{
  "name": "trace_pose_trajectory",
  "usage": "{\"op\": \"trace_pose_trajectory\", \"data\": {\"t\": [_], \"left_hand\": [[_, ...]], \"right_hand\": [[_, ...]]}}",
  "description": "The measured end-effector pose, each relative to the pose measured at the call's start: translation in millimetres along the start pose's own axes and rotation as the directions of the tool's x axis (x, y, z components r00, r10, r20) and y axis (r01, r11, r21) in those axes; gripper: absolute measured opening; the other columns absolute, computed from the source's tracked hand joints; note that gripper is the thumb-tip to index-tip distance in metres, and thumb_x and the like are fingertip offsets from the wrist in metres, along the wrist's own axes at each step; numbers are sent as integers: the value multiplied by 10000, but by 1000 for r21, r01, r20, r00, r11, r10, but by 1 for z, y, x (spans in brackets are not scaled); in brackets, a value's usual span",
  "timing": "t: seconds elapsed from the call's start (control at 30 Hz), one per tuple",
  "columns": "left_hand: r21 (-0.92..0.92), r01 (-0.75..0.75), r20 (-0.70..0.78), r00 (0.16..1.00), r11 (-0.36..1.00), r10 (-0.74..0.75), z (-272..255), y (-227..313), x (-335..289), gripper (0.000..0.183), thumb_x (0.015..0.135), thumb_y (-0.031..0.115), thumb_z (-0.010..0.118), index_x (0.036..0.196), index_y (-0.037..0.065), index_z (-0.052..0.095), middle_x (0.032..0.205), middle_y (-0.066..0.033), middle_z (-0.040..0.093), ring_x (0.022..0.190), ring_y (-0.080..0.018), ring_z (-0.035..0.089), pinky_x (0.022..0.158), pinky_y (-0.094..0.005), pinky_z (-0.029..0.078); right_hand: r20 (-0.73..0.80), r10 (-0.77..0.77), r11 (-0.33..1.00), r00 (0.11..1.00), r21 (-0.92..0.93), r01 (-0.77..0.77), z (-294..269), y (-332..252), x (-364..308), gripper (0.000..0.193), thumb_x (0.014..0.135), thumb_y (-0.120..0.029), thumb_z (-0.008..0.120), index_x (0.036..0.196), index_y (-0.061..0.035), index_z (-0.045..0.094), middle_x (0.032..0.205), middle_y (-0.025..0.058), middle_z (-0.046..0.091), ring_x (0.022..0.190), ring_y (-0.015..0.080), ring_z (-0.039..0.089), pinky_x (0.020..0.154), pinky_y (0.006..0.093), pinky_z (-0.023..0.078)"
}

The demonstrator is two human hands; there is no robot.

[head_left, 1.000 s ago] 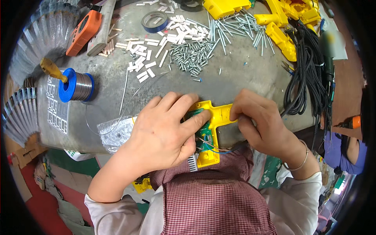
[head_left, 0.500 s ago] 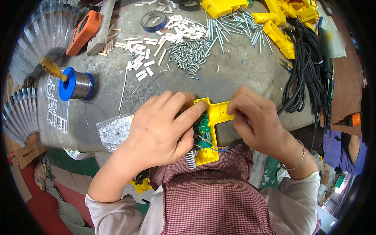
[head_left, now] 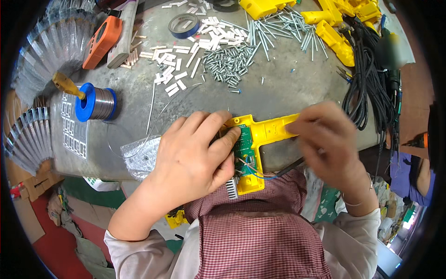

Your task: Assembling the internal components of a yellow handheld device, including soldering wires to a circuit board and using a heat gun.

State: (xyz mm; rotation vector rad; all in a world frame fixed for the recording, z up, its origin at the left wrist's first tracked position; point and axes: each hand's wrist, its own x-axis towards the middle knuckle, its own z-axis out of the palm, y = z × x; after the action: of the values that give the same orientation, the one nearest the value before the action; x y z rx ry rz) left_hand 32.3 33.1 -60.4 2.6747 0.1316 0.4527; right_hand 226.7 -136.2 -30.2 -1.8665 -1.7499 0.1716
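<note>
My left hand (head_left: 193, 158) is closed around the left side of a yellow plastic tool housing half (head_left: 274, 129) at the table's near edge, its fingertips over a green circuit board (head_left: 243, 145) inside. A finned metal heat sink (head_left: 232, 189) sticks out below my fingers. Thin wires (head_left: 253, 171) run from the board toward a dark cable on the right. At the end of the housing's handle is my right hand (head_left: 327, 144), smeared by motion; whether its fingers grip anything is not visible.
Farther back lie a heap of screws (head_left: 226, 65), white strips (head_left: 179, 65), long bolts (head_left: 267, 32) and blue tape (head_left: 184, 25). A solder spool (head_left: 95, 102) and plastic bag (head_left: 141, 157) are on the left; black cables (head_left: 364, 79) and yellow housings (head_left: 335, 43) on the right.
My right hand has moved to the right along the handle and now blurs, uncovering more of it. My left hand keeps its hold on the housing.
</note>
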Motion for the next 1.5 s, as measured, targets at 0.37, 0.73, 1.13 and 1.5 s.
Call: {"op": "trace_pose_trajectory", "data": {"t": [0.37, 0.73, 1.13, 1.5], "left_hand": [[-45, -15, -30, 999, 999, 14, 3, -3, 0, 343, 659, 87, 634, 993, 34, 690, 1054, -147, 631, 796, -297, 602, 690, -397, 486], [-13, 13, -2, 1000, 1000, -13, 2, 3, -6, 361, 678, 99, 659, 1034, 40, 684, 1127, -127, 607, 867, -290, 593, 720, -395, 471], [89, 398, -322, 879, 913, -352, -46, -77, 8, 34, 788, 54, 675, 820, 43, 671, 829, -108, 614, 835, -336, 620, 702, -428, 501], [163, 363, -141, 929, 918, -342, -29, -124, 4, 106, 819, -46, 633, 914, -23, 592, 795, -136, 605, 690, -241, 596, 651, -345, 469]], "right_hand": [[-473, 434, 813, 767, -162, -560, -79, 75, -88, 148, 889, 22, 555, 1002, 45, 648, 1018, 113, 639, 982, 202, 596, 913, 294, 436], [-663, 572, 591, 484, -77, -803, -118, 190, -152, 428, 941, -247, 673, 1315, -62, 579, 834, 12, 573, 800, 124, 529, 802, 259, 443], [-722, 497, 552, 480, -163, -817, -145, 230, -167, 363, 957, -267, 640, 1259, -65, 629, 841, 1, 581, 777, 89, 517, 765, 237, 444], [-835, 276, 554, 476, -266, -789, -134, 170, -110, 290, 813, -120, 691, 1088, -30, 670, 993, 141, 657, 967, 294, 631, 875, 399, 493]]}}
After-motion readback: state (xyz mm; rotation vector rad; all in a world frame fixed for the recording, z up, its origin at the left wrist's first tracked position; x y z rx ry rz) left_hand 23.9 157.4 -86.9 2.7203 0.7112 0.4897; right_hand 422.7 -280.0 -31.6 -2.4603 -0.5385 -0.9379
